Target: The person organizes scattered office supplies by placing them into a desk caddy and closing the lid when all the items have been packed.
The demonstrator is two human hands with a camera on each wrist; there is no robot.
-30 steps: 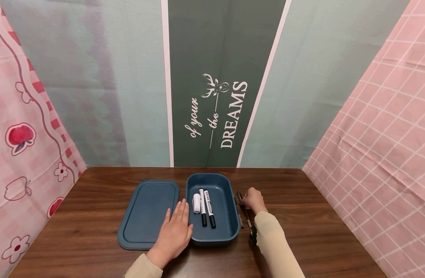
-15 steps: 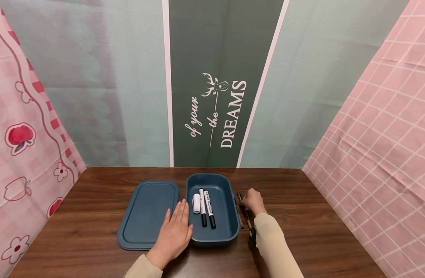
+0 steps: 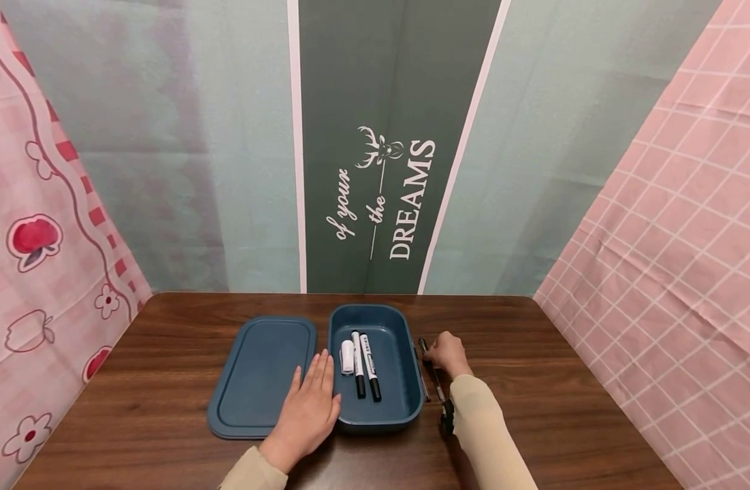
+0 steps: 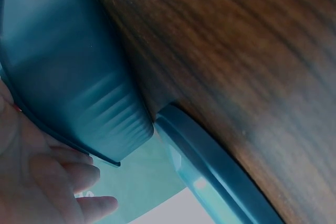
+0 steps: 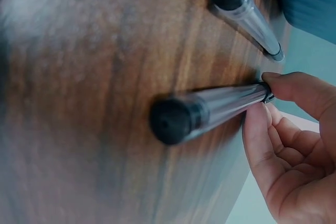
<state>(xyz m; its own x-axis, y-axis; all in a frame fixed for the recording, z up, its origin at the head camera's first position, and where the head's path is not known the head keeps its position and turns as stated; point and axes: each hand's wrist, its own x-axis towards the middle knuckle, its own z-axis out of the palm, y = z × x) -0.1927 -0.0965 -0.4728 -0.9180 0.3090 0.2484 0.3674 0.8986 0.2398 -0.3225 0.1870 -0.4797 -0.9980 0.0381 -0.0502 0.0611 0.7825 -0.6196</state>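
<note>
My left hand [image 3: 307, 412] rests along the left rim of a blue plastic box [image 3: 398, 381], fingers straight; the left wrist view shows those fingers at the rim. Inside the box lie two white markers [image 3: 359, 364] with black ends, and left of them a short white cylindrical thing [image 3: 347, 357]. To the right of the box, my right hand [image 3: 450, 355] pinches a clear-barrelled pen [image 5: 226, 108] between thumb and finger near its far end. The pen's black near end is close over the table. A second clear pen [image 5: 257, 24] with a black end lies between it and the box.
A blue lid [image 3: 261, 381] lies flat on the wooden table [image 3: 552, 395], left of the box and partly under the left hand in the head view. Patterned cloths hang at the back and both sides. A black wrist device [image 3: 446, 416] sits at the right sleeve.
</note>
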